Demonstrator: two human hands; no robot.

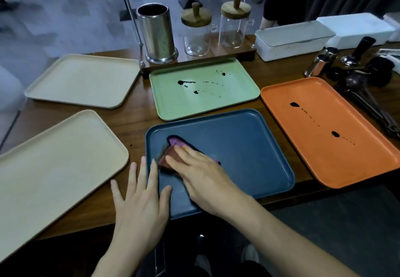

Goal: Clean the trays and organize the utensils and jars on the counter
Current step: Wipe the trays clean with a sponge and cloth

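Observation:
A dark blue tray (249, 151) lies at the counter's front edge. My right hand (201, 175) presses flat on a purple and brown cloth (173, 148) in the tray's left half. My left hand (140, 192) lies flat with straight fingers across the tray's left rim and the wood. Behind it a green tray (216, 101) carries dark spills. An orange tray (350, 146) at the right has dark spots too. Two beige trays (84, 79) (49, 168) lie at the left.
At the back stand a steel utensil cylinder (157, 34) and two glass jars with wooden lids (197, 31) (234, 24) on a wooden stand. White boxes (292, 39) sit back right. Metal scoops and utensils (363, 94) lie at the far right. A person stands behind the counter.

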